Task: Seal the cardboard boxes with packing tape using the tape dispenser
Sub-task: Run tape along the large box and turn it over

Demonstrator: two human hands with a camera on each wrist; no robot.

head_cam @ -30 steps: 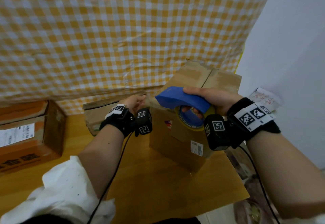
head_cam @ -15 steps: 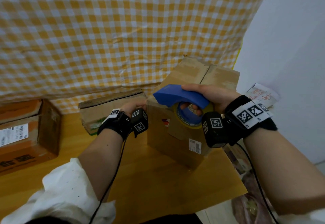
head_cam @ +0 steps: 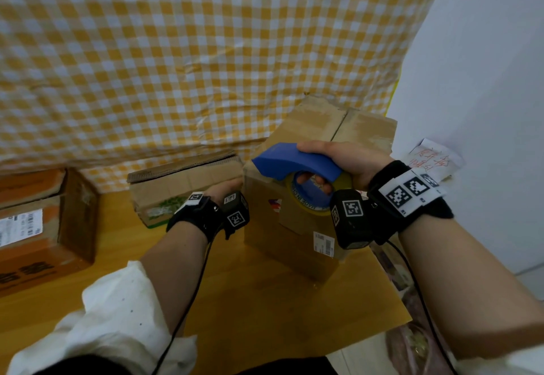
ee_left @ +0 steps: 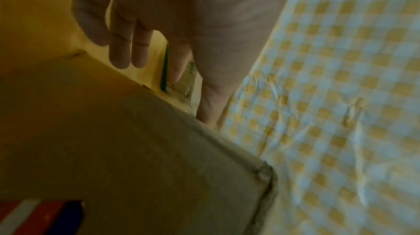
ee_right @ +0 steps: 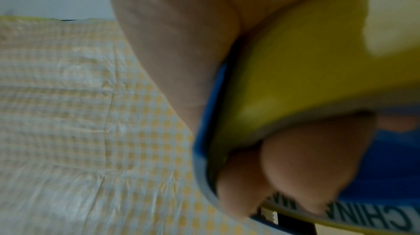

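A tall cardboard box [head_cam: 294,236] stands on the wooden table [head_cam: 250,301], its top flaps [head_cam: 323,127] folded down with a seam between them. My right hand [head_cam: 347,162] grips the blue tape dispenser [head_cam: 291,159] at the box's near top corner. Its fingers [ee_right: 284,167] curl through the handle beside the yellow tape roll [ee_right: 295,77]. My left hand [head_cam: 226,189] hangs by the box's left side. In the left wrist view its fingers [ee_left: 122,44] are straight, holding nothing, above the box's edge [ee_left: 136,149]. I cannot tell whether it touches the box.
A low cardboard box [head_cam: 182,186] lies just left of my left hand. An orange box [head_cam: 38,227] sits at the table's far left. A yellow checked cloth [head_cam: 206,51] hangs behind. A white wall [head_cam: 485,80] with a paper note [head_cam: 432,162] stands close on the right.
My left hand has dropped from the box's top left corner to lower along its side. The dispenser stays at the near top corner in my right hand.
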